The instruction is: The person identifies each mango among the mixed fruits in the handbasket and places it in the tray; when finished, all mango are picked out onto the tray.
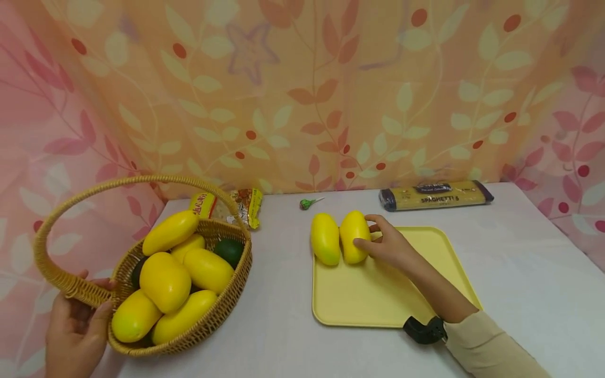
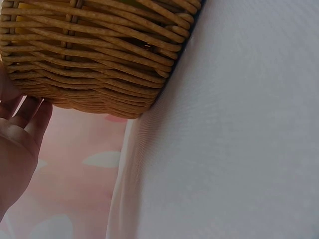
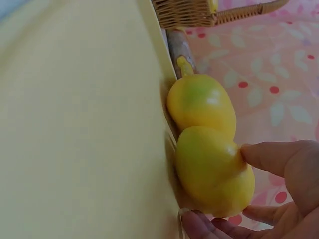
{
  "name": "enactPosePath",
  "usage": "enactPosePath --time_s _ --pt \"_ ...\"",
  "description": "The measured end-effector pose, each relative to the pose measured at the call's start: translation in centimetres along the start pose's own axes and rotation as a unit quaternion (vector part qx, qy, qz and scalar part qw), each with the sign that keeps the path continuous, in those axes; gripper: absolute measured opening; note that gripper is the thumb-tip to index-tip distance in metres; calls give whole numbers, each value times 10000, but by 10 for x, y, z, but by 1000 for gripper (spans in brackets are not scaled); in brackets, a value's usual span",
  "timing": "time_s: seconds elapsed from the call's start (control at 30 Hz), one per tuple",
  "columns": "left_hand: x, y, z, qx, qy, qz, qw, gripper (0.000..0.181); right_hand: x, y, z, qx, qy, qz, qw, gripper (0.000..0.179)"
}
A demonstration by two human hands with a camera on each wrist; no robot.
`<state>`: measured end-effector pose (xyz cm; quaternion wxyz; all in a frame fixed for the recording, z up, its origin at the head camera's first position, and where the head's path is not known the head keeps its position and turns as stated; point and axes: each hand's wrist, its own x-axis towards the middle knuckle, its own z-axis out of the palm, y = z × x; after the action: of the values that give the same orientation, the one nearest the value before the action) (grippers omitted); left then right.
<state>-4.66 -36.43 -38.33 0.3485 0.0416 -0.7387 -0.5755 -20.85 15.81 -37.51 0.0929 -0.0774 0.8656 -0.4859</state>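
My left hand (image 1: 75, 325) grips the left side of a wicker basket (image 1: 238, 296) where its arched handle meets the rim. Inside lie several yellow mangoes (image 1: 165, 283) and a dark green round item (image 1: 229, 252), partly covered. On the back left of a pale yellow tray (image 1: 354, 304), two more mangoes lie side by side. My right hand (image 1: 387, 244) holds the right-hand mango (image 1: 354, 236) between thumb and fingers; the right wrist view shows this mango (image 3: 212, 169) touching the other mango (image 3: 202, 104).
Behind the basket is a yellow snack packet (image 1: 248, 205). A small green-wrapped lollipop (image 1: 306, 203) lies behind the tray, and a spaghetti pack (image 1: 437, 196) lies at the back right. Patterned curtain (image 1: 302, 105) borders the white-covered table (image 1: 279, 304) at the back and sides.
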Motion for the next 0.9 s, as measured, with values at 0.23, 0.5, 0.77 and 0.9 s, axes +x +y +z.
enactPosePath --time_s 0.23,0.5,0.77,0.9 --pt "0 0 0 256 64 -4 9997 75 0 -4 0 229 -100 129 9996 83" --pt "-2 0 0 122 125 -141 9997 74 -1 -3 -4 94 -125 262 9995 83" --pt "-1 1 1 284 109 -109 9995 74 -4 -5 -10 -103 -68 91 9999 80" --pt "1 3 0 617 1 48 9981 74 -6 -14 -16 -838 230 -442 9952 67"
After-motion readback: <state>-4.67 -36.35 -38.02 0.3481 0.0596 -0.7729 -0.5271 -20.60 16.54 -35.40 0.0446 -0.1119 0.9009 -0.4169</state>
